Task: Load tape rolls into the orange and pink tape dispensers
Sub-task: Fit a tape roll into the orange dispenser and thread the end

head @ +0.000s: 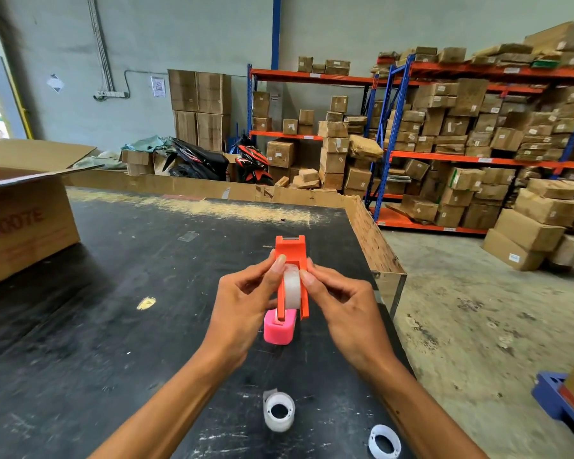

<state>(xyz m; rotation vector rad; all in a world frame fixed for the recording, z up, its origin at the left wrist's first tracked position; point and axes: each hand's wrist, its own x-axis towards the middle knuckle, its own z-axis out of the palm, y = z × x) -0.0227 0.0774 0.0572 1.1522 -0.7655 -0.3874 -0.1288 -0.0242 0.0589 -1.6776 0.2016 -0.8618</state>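
I hold the orange tape dispenser (291,260) above the worktop (113,293), its long axis running away from me, cutter end far. My left hand (246,303) and right hand (342,303) pinch it from either side, thumbs on the tape roll (291,286) that sits between its side plates. The roll looks nearly seated. The pink tape dispenser (279,329) lies just below, toward me; two spare tape rolls (278,410) lie nearer my wrists, with the right hand closer.
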